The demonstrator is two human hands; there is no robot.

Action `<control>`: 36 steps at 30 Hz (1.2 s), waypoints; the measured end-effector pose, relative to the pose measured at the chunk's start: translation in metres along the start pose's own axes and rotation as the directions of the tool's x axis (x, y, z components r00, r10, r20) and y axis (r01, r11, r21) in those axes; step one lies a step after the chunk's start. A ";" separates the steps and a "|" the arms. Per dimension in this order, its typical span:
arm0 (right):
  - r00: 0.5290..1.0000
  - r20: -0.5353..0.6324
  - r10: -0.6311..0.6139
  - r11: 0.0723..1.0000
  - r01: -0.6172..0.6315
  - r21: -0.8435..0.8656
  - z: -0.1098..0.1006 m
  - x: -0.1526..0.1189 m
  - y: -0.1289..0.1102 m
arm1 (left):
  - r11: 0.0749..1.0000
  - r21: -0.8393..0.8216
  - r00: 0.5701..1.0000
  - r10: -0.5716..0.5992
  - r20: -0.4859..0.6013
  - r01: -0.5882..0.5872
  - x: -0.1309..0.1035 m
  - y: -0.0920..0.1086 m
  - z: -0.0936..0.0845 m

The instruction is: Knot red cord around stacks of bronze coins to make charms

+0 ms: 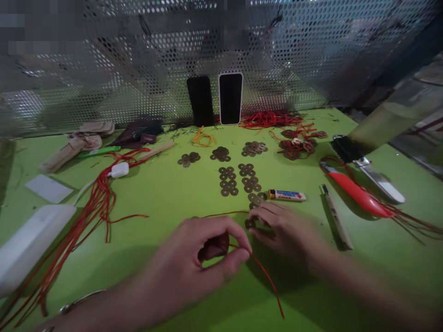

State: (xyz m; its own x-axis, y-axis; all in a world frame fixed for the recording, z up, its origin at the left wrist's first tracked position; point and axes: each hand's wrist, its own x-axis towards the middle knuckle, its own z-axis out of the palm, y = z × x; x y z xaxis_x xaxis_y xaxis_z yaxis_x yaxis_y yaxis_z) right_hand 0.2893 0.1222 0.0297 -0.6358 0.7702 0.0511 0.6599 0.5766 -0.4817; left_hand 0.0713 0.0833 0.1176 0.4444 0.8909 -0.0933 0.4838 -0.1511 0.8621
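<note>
My left hand [211,253] pinches a thin red cord [266,276] between thumb and forefinger, and one end of the cord trails down to the right. Farther along, the cord runs behind my left fingers towards my right hand [277,226]. The fingers of my right hand are bent round a round coin with a hole [248,224], just below the nearest group of coins [256,199]; motion blurs this hand. More holed coins lie beyond in small clusters, such as this one [228,187] and another [252,184].
Right of my right hand lie a small tube [287,195], a wooden-handled tool [337,216], a red-handled tool [360,191] and a brush [377,177]. Red cords [98,203] and a white power strip [38,240] lie left. Two phones [230,99] lean at the back.
</note>
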 end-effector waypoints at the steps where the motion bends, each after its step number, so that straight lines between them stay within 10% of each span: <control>1: 1.000 -0.002 -0.005 1.000 0.005 0.011 0.002 0.000 0.001 | 1.000 -0.002 1.000 0.004 0.024 -0.004 -0.001 0.002 0.003; 13: 1.000 -0.006 0.010 0.984 -0.009 0.179 0.001 -0.001 -0.006 | 0.959 0.256 0.989 0.140 -0.057 -0.121 0.008 -0.016 0.010; 24: 0.960 0.058 0.274 0.605 -0.219 0.766 -0.005 0.001 -0.013 | 0.663 0.659 0.805 0.575 -0.145 -0.355 0.019 -0.040 0.015; 31: 0.954 0.079 0.289 0.583 -0.241 0.776 -0.007 0.001 -0.017 | 0.592 0.710 0.726 0.667 -0.166 -0.381 0.018 -0.038 0.014; 36: 0.956 0.064 0.285 0.579 -0.225 0.784 -0.008 0.001 -0.021 | 0.590 0.708 0.746 0.652 -0.135 -0.387 0.019 -0.042 0.014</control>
State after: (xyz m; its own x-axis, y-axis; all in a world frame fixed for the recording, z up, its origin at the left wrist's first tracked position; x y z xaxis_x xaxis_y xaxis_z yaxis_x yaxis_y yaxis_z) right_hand 0.2782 0.1137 0.0470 -0.4453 0.8836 -0.1448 0.2114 -0.0534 -0.9759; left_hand 0.0704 0.1006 0.0725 0.5453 0.6242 0.5595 0.6473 -0.7376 0.1921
